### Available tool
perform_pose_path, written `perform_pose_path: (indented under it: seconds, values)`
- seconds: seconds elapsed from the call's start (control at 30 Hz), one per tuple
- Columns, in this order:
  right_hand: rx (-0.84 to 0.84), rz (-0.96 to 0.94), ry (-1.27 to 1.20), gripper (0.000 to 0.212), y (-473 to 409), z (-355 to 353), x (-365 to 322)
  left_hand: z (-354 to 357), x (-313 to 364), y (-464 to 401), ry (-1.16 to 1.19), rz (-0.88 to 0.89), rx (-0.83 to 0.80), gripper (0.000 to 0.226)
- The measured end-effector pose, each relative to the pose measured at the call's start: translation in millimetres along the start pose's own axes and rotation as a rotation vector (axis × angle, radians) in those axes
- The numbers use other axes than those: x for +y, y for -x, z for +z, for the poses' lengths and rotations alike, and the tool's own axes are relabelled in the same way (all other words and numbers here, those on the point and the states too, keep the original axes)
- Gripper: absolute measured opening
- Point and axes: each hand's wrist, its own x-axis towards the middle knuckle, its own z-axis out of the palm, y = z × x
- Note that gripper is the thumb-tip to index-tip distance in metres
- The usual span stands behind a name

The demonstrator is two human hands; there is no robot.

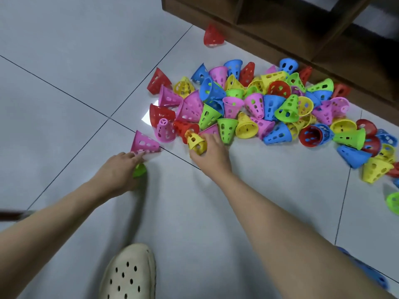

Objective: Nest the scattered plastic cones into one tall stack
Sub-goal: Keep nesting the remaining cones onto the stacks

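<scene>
**A:** Where does the work stand at this moment?

**B:** A yellow cone (196, 143) sits in the right hand (208, 153) at mid-frame, the fingers (195, 155) curled round its wide end, its narrow tip pointing up and left toward the pile. It lies at the near edge of the heap of cones (259, 104), which spreads across the floor (75, 61) from centre to the right edge of the frame.

**A:** And the other hand?

**B:** The left hand (121, 169) reaches in from the lower left. Its fingertips touch the rim of a pink cone (144, 143) lying on its side just left of the yellow one, long axis running up-left to down-right, wide mouth facing the hand. A green cone (139, 170) shows under the palm; the hand appears to hold it, though the grip itself is hidden.

**A:** What does the next move turn on?

**B:** Likely on those two cones. The pink one is nearest the left hand, the yellow already in the right; the two lie near each other, not touching. Nesting would call for lining up tip to mouth. No tall stack is visible, so the task looks barely begun.

**A:** Anything around the edges?

**B:** A lone red cone (212, 36) lies apart at upper centre, beside dark wooden furniture (302, 29). A cream perforated clog (129, 275) sits at the bottom of the frame.
</scene>
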Motion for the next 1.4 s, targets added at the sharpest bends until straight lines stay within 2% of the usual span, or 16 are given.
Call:
perform_pose_path:
  seconds: [0.07,0.17,0.23,0.33,0.4,0.5,0.57,0.7,0.83,0.93,1.03,1.13,1.27,1.4]
  values:
    - [-0.026,0.026,0.067,0.048,-2,6,1,1,1,2,0.007,-0.021,-0.029,0.047]
    - [-0.092,0.133,0.050,0.071,-2,9,1,1,3,6,0.062,-0.032,-0.041,0.047]
    - [-0.110,0.165,0.045,0.084,0,11,-4,1,7,10,0.206,-0.047,-0.022,0.050]
    - [-0.069,0.170,0.064,0.091,-5,15,-19,-1,20,14,0.449,-0.104,0.031,0.044]
    - [-0.063,0.198,0.100,0.086,-13,17,-29,-1,29,14,0.581,-0.188,0.086,0.045]
    - [-0.128,0.228,0.148,0.054,-17,13,-34,-6,36,12,0.790,-0.279,0.132,0.043]
    - [-0.187,0.240,0.177,0.042,-14,4,-30,-12,41,9,0.935,-0.294,0.150,0.046]
    - [-0.327,0.312,0.390,0.055,4,-16,-11,-25,65,5,1.114,-0.343,0.197,0.055]
    - [-0.381,0.374,0.410,0.044,32,-30,13,-38,97,4,1.261,-0.306,0.113,0.060]
    - [-0.348,0.370,0.344,0.041,54,-54,26,-46,127,6,1.412,-0.239,0.039,0.062]
    - [-0.247,0.361,0.258,0.039,73,-96,32,-54,163,10,1.565,-0.183,-0.054,0.044]
    - [-0.129,0.314,0.104,0.037,93,-154,32,-54,196,12,1.618,-0.156,-0.095,0.031]
    - [0.010,0.293,-0.098,0.035,138,-236,40,-53,243,18,1.627,-0.120,-0.138,0.045]
    - [0.038,0.328,-0.061,0.031,202,-294,71,-53,284,36,1.588,-0.039,-0.218,0.045]
